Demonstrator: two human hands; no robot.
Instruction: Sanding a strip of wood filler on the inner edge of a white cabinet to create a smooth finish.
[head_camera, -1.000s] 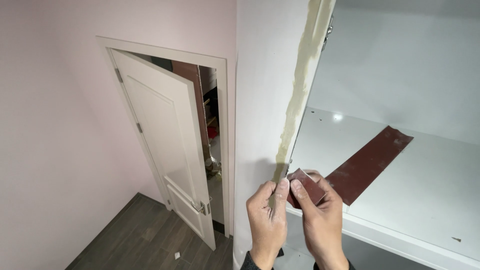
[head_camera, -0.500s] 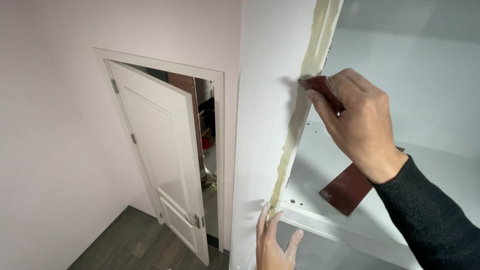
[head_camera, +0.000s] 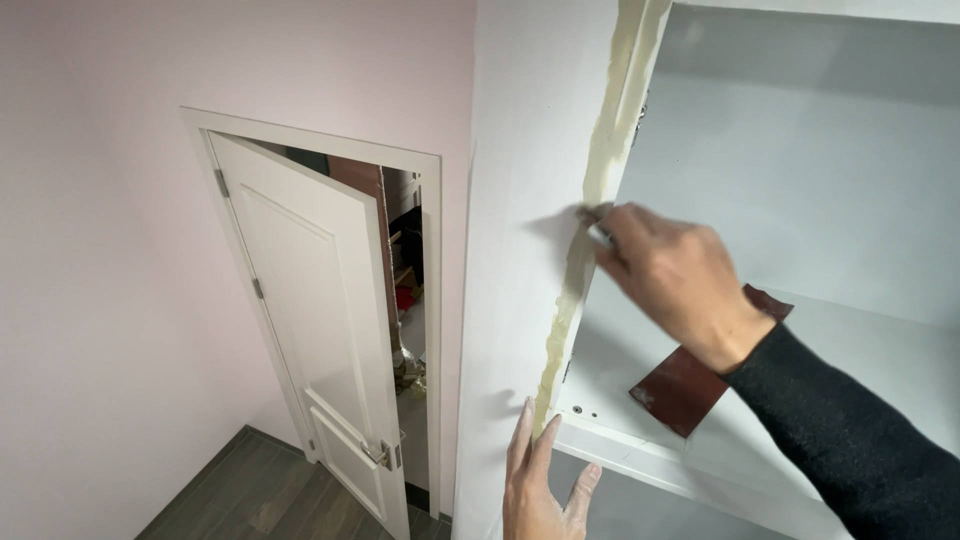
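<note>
At the cabinet edge (head_camera: 520, 200), the right hand (head_camera: 670, 280) pinches a sanding scrap (head_camera: 592, 213) against the filler strip (head_camera: 590, 230); the left hand (head_camera: 540, 480) lies spread flat below. Uneven pressure could gouge the filler.

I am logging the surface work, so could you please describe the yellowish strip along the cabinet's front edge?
The yellowish strip looks like dried filler: matte, uneven, ragged-edged. It runs down the white cabinet's front corner. The right hand presses something small against its middle; the left hand's fingertips rest flat near its lower end.

No pkgs, labels, signs, screens visible.
</note>
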